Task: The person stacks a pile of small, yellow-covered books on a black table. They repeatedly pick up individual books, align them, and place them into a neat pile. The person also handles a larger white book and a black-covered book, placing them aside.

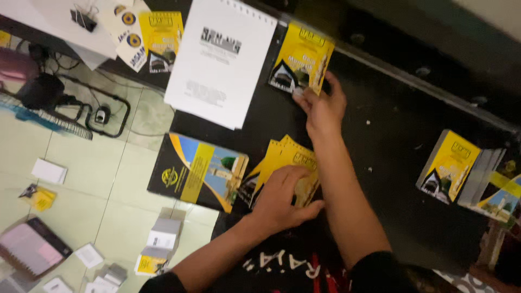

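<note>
My left hand (282,198) lies flat on a fanned stack of small yellow booklets (282,157) at the near edge of a black table (391,141). My right hand (324,106) reaches forward and pinches the lower corner of a single yellow booklet (300,59) that lies further back on the table. That booklet sits just right of a white spiral-bound pad (222,59).
A larger black, yellow and blue book (195,171) lies left of the stack, at the table's edge. More yellow booklets (449,165) and cards lie at the right. Cards, cables (81,108), small booklets and a pink-covered notebook (30,247) are scattered on the tiled floor at left.
</note>
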